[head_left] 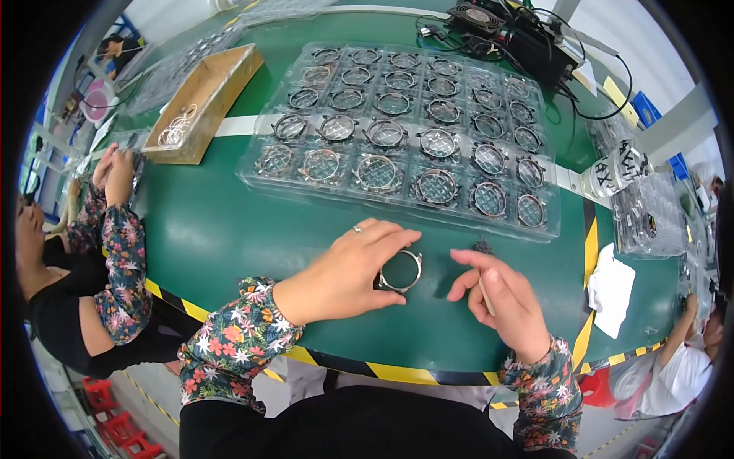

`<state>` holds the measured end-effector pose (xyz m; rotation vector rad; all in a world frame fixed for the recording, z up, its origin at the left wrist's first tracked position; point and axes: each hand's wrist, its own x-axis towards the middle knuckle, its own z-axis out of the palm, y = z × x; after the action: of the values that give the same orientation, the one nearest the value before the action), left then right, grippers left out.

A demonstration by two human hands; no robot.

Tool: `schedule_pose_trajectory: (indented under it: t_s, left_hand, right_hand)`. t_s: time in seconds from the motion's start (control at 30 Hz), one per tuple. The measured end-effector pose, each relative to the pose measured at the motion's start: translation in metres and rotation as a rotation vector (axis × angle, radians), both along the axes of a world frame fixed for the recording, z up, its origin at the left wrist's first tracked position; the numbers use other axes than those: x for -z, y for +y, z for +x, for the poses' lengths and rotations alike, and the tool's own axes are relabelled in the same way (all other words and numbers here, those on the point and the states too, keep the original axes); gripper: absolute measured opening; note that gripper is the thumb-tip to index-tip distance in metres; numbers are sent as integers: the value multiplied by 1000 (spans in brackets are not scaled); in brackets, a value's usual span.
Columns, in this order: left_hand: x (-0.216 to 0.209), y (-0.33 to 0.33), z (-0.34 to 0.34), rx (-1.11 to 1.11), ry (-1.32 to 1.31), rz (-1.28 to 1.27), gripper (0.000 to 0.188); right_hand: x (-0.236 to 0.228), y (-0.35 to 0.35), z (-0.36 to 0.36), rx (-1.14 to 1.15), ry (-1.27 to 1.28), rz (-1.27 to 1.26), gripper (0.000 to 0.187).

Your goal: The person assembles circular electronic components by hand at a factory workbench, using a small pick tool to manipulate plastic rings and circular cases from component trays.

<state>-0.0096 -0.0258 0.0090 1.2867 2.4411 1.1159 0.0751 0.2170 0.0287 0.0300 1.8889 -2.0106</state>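
My left hand (348,268) curls around a round metal watch case (418,271), an open silvery ring with the green table showing through it. Thumb and forefinger lie at its lower and upper edges. To its right, my right hand (508,298) is apart from the ring, forefinger pointing left and the other fingers bent in. A slim pale thing (487,297) shows among those fingers; its kind is unclear. Just beyond the forefinger lies a small dark clump (482,245). Past both hands, a clear plastic tray (367,200) holds several rows of similar watch cases.
An open cardboard box (210,96) with pale loops stands at the far left. Black cables and a power unit (535,57) sit at the back right. A white cloth (612,291) and stacked clear trays (650,218) lie right. A co-worker's hands (115,174) are at left.
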Motion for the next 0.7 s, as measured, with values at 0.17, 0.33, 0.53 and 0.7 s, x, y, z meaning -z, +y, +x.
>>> schedule_pose_trajectory:
  t_s: [0.17, 0.33, 0.53, 0.7]
  left_hand:
    - [2, 8, 7, 69, -34, 30, 84]
    - [3, 7, 8, 93, -29, 33, 88]
    - [-5, 10, 13, -19, 136, -63, 94]
    - [-2, 15, 22, -46, 192, -73, 83]
  right_hand:
    - [0, -9, 10, 73, 624, 704, 30]
    - [-1, -8, 10, 33, 583, 737, 21]
    - [0, -8, 8, 36, 648, 757, 8]
    - [1, -10, 7, 35, 674, 760, 7]
